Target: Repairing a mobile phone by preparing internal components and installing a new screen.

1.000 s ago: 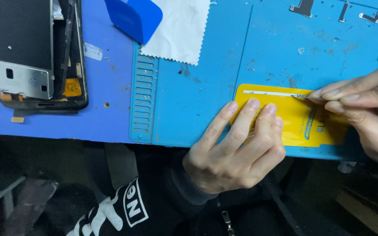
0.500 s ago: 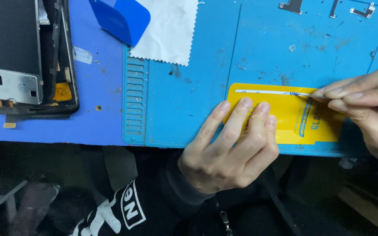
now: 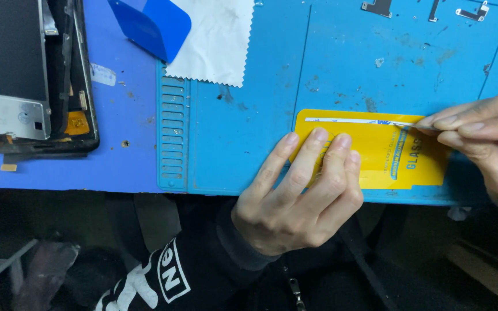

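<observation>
Blue mat (image 3: pixel 249 138), right hand (image 3: pixel 485 144) cropped

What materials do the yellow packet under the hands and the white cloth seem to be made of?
Yellow packet: probably thin card or coated paper; it lies flat, with a slight sheen and crisp edges. White cloth: apparently a soft woven or microfibre textile, matte, with zigzag-cut edges and gentle wrinkles.

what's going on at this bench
A person is working on a blue repair mat. The left hand presses its fingertips flat on a yellow card-like packet to hold it down. The right hand pinches a thin tool or strip at the packet's upper right, along a pale strip that runs across its top edge. To the left lie an opened phone, a blue plastic pry card and a white cloth.
</observation>
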